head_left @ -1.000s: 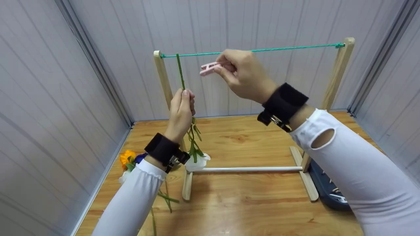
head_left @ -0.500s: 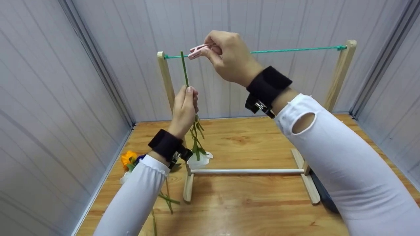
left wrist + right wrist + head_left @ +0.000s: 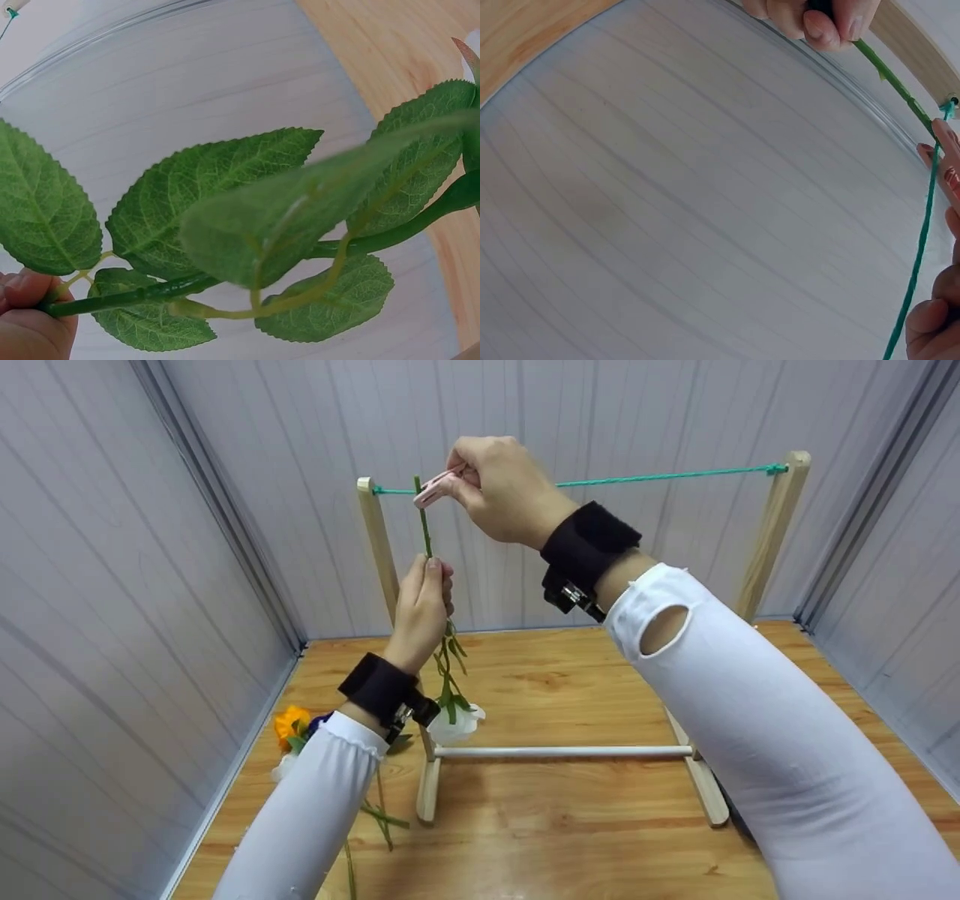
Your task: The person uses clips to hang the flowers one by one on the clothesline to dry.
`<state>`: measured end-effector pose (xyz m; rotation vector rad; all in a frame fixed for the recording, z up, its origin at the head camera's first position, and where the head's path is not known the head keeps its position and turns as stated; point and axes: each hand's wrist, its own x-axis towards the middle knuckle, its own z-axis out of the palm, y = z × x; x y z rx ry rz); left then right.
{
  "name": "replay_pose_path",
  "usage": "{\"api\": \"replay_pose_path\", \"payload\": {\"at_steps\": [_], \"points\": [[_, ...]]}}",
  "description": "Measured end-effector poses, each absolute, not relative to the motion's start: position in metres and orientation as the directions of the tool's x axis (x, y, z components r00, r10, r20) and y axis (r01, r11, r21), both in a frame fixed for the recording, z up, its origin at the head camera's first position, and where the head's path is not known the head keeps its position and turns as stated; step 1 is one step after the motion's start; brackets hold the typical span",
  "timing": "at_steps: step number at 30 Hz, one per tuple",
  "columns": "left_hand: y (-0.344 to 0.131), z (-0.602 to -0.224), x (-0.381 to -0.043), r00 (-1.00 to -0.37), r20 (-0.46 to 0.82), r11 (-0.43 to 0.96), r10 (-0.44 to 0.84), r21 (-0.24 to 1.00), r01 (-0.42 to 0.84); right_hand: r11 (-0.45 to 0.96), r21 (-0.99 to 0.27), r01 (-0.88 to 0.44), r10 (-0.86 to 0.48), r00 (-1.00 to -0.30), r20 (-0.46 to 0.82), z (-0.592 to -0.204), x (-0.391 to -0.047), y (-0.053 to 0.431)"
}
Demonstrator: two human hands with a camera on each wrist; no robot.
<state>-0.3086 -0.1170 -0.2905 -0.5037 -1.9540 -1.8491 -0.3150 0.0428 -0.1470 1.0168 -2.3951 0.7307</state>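
Observation:
My left hand (image 3: 422, 607) grips the stem of a white artificial rose (image 3: 454, 724), which hangs with its bloom down and its bare stem end up. Green leaves (image 3: 217, 195) fill the left wrist view. With thumb and fingers my right hand (image 3: 510, 491) pinches a pink clothespin (image 3: 433, 489). The clothespin's tip is at the upper stem, where the stem meets the green cord (image 3: 667, 477). In the right wrist view the stem (image 3: 900, 86) runs up to the cord beside the clothespin (image 3: 949, 161); whether its tip encloses both is unclear.
A wooden frame post (image 3: 379, 547) stands left of the stem, another post (image 3: 776, 532) at the right. A white rod (image 3: 562, 751) joins their feet. An orange flower (image 3: 291, 725) and other flowers lie at the left. A dark tray (image 3: 739, 814) is mostly hidden behind the right sleeve.
My right hand has moved left with the clothespin, bringing it from beside the stem onto it at the cord. The left hand, holding the rose, has shifted only slightly.

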Motion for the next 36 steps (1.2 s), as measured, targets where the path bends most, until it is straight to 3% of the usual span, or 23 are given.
{"api": "replay_pose_path", "payload": {"at_steps": [13,24,29,36], "points": [[-0.116,-0.292,-0.31,-0.857,0.514,0.02,-0.029,0.858,0.513,0.604,-0.342,-0.72,-0.547,-0.687,0.479,-0.15,-0.321,0.045],[-0.116,-0.291,-0.308,-0.848,0.529,-0.011,-0.024,0.848,0.529,0.59,-0.339,-0.733,-0.527,-0.668,0.526,-0.146,-0.318,0.057],[-0.118,-0.293,-0.307,-0.841,0.541,0.001,-0.021,0.841,0.541,0.575,-0.325,-0.751,-0.487,-0.633,0.602,-0.146,-0.317,0.07],[-0.119,-0.295,-0.306,-0.814,0.581,0.033,-0.01,0.814,0.581,0.556,-0.243,-0.795,-0.45,-0.533,0.717,-0.156,-0.311,0.094]]}}
